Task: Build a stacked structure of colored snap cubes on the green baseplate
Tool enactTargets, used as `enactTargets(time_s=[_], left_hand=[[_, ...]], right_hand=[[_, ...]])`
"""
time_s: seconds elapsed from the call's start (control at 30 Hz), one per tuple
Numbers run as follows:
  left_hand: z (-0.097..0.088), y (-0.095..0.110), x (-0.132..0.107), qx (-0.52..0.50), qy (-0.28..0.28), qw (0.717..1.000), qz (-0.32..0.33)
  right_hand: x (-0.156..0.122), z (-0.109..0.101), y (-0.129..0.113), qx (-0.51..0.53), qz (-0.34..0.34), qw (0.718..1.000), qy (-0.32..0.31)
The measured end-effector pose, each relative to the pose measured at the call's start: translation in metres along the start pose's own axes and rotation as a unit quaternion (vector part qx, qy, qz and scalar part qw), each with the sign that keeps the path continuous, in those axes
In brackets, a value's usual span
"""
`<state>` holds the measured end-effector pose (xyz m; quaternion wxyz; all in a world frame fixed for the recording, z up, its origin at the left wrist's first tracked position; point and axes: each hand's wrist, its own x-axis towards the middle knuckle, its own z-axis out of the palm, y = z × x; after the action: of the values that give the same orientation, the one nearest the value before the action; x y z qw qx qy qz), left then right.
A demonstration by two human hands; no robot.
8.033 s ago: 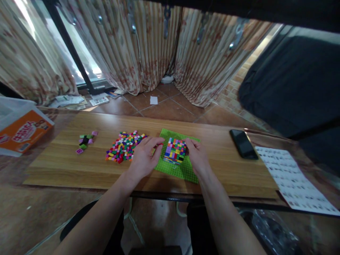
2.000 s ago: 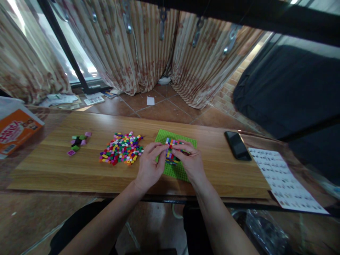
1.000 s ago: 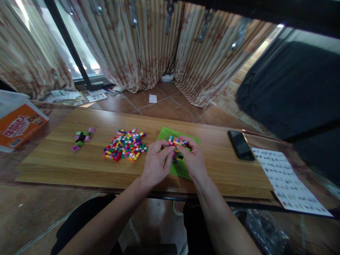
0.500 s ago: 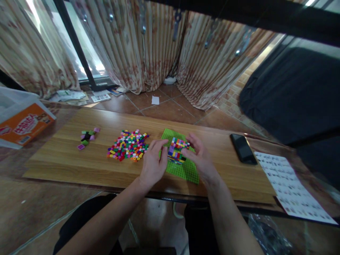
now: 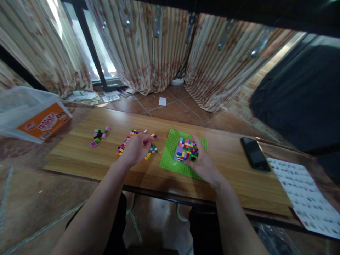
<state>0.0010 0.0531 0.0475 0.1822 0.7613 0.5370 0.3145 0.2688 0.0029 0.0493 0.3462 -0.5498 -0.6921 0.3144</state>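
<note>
A block of stacked multicoloured toy bricks (image 5: pixel 186 148) stands on the green studded baseplate (image 5: pixel 168 152). My right hand (image 5: pixel 204 163) is wrapped round the right side of this block, with the thumb at its near edge and the fingers at the far right. Over the pile of loose small bricks (image 5: pixel 153 149) hovers my left hand (image 5: pixel 134 148), hiding much of the pile. Its fingers are curled in towards the thumb, and whatever may be between the fingertips cannot be made out.
Several larger pink, green and black bricks (image 5: pixel 99 135) lie to the left on the wooden tabletop (image 5: pixel 79 156). A black phone (image 5: pixel 255 154) and a printed sheet (image 5: pixel 302 194) are at the right. A translucent box with an orange label (image 5: pixel 44 122) stands at the far left.
My left hand has gone from the brick block leftward to the loose pile. The baseplate has turned, and my right hand has closed round the block's side. The view has shifted.
</note>
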Motion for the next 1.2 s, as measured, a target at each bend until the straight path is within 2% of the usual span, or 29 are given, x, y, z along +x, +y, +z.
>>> enactTargets(time_s=[0.07,0.17,0.33,0.57,0.73,0.87,0.97,1.07,1.2], left_hand=[[-0.002,-0.005,-0.002,0.030,-0.028,0.999,0.006],[0.002,0.001,-0.008,0.077,-0.059,0.995,0.035],[0.012,0.015,-0.014,0.142,-0.064,0.986,0.055],[0.018,0.018,-0.010,0.177,-0.069,0.981,0.047],[0.019,0.017,-0.008,0.138,-0.054,0.987,0.057],[0.020,0.019,-0.005,0.065,-0.027,0.995,0.068],[0.018,0.032,-0.004,-0.033,0.012,0.997,0.065],[0.018,0.053,-0.003,-0.103,0.042,0.989,0.097],[0.030,0.071,-0.001,-0.088,0.066,0.982,0.154]], right_hand=[[0.001,-0.001,0.003,-0.002,-0.013,1.000,-0.007],[0.002,-0.002,0.007,0.000,-0.015,1.000,-0.020],[0.003,-0.002,0.010,-0.007,-0.015,1.000,-0.023],[0.003,-0.002,0.005,-0.008,-0.019,1.000,-0.017],[0.002,-0.002,0.000,-0.011,-0.020,1.000,-0.010],[0.002,-0.003,-0.004,-0.020,-0.019,1.000,-0.005],[0.002,-0.003,-0.007,-0.020,-0.024,1.000,-0.001],[0.003,-0.002,-0.009,-0.017,-0.026,1.000,-0.001],[0.003,-0.002,-0.010,-0.016,-0.027,0.999,-0.003]])
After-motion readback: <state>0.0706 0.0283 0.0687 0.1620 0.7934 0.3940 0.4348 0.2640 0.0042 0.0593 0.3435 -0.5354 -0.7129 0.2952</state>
